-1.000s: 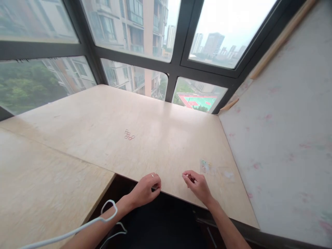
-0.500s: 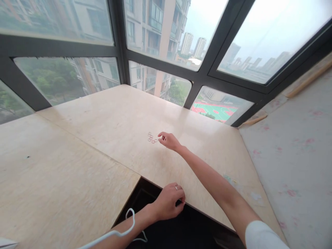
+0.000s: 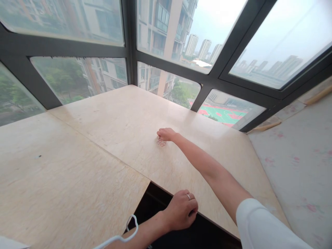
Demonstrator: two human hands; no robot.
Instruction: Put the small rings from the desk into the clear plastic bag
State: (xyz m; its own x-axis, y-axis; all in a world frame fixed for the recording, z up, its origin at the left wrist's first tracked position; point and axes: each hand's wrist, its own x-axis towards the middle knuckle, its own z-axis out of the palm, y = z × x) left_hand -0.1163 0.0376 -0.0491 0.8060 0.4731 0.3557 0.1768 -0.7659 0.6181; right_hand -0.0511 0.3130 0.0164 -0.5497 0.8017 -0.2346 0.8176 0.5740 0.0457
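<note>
A small cluster of thin red rings lies on the pale wooden tabletop. My right hand is stretched out far over the table and rests on the rings, its fingers curled down onto them; what they hold is hidden. My left hand is closed over the table's near edge, gripping it, with a ring on one finger. A white cord loops around my left forearm.
A second wooden panel adjoins on the left, with a dark gap at the near edge between them. Large dark-framed windows surround the far side. A pale patterned surface lies to the right.
My right hand reached from the near edge out to the red rings and now presses down on them. My left hand stayed on the table edge. The view shifted left.
</note>
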